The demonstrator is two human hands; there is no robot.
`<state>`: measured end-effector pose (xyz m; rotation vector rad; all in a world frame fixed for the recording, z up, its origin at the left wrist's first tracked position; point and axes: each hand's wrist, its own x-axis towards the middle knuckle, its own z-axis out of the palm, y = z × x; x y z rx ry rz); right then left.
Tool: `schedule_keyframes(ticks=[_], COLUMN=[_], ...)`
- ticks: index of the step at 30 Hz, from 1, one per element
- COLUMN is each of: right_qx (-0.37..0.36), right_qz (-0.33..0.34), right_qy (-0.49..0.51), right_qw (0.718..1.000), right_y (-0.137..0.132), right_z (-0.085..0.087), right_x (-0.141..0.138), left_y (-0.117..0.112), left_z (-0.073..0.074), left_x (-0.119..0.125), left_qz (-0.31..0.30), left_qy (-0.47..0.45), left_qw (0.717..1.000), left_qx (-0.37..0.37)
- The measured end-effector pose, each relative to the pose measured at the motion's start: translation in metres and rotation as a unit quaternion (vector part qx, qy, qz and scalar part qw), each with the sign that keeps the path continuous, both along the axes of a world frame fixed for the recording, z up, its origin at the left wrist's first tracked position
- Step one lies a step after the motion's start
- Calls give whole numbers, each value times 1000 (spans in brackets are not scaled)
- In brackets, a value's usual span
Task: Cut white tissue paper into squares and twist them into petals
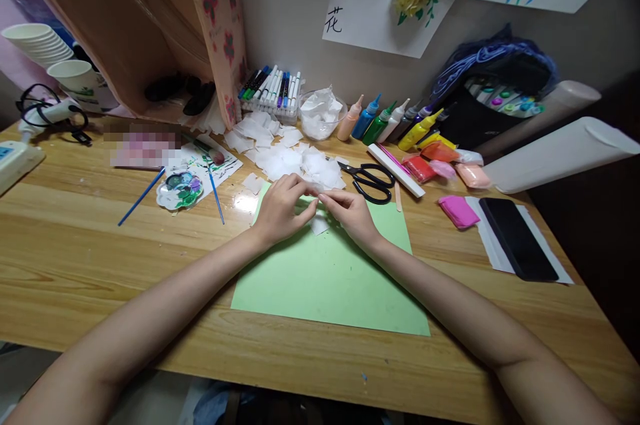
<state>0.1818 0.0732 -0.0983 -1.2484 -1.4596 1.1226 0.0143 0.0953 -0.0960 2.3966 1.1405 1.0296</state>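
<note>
Above the far part of a green paper sheet (330, 285), my left hand (286, 211) and my right hand (353, 215) meet at their fingertips. Both are closed in a pinch, but what sits between the fingertips is too small and hidden to make out. A small white paper piece (319, 225) shows just below the fingers, over the green sheet. Directly beyond my hands lies a pile of torn white tissue paper (280, 161). Black-handled scissors (370, 178) rest just past my right hand.
At the back stand a clear bowl of tissue (323, 115), markers (273, 88) and paint bottles (379, 123). Clay packets (420, 168) and a phone (517, 238) lie right. To the left are a paint palette (179, 191), paintbrushes (143, 196) and paper cups (75, 81).
</note>
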Motion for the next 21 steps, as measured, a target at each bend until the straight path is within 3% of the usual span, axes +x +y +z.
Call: schedule_keyframes(ticks=[12, 21], right_qx=[-89, -96], right_qz=[51, 46], right_qy=[62, 51], right_qw=[993, 993], right_y=[-2, -2], right_z=[0, 4], right_x=[-2, -2], left_y=[0, 1], left_z=[-3, -3], left_x=[0, -1], left_qz=[33, 27], left_qy=[-31, -58], left_qw=[999, 998], left_qx=[-2, -11])
